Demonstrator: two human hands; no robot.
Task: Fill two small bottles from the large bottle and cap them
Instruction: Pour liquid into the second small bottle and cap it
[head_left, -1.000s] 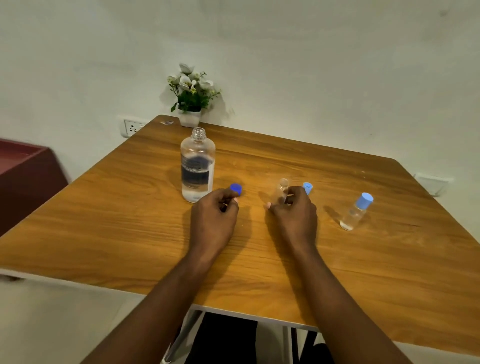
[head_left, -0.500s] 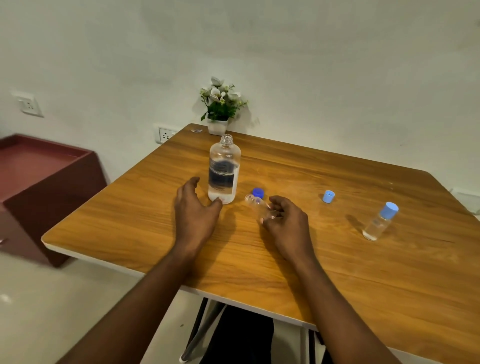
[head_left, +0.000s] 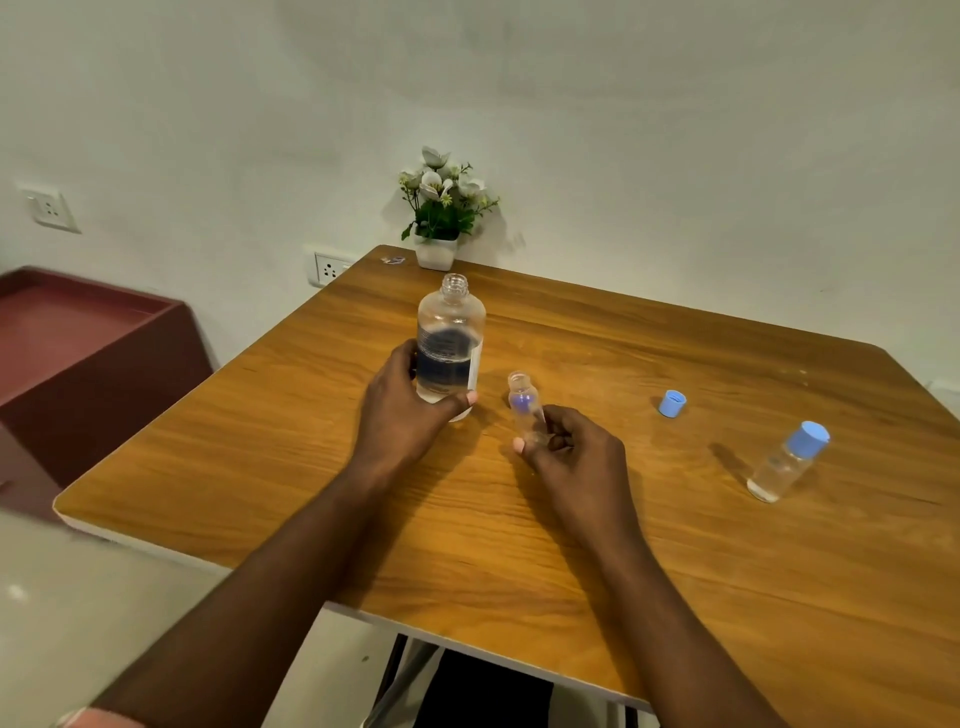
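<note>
The left grip (head_left: 402, 410) wrapped the large bottle (head_left: 451, 332) low on its body: part-full, probably heavy, smooth. The right grip (head_left: 576, 457) pinched the uncapped small bottle (head_left: 522, 402): light, easily tipped.

Left forearm (head_left: 291, 561), right forearm (head_left: 665, 597) bare; pale pink sleeve hem (head_left: 91, 721) on left arm; black garment (head_left: 483, 693) at lap.

the large bottle (head_left: 451, 345) is standing on the table (head_left: 623, 571), inside the fingers (head_left: 406, 359) of your left hand (head_left: 402, 410). the open small bottle (head_left: 525, 410) is sticking up from the fingers of your right hand (head_left: 576, 457), just right of it. a loose cap (head_left: 672, 404) is lying right of those fingers, the capped small bottle (head_left: 787, 462) farther right, and the plant (head_left: 441, 208) beyond your left fingers.
</note>
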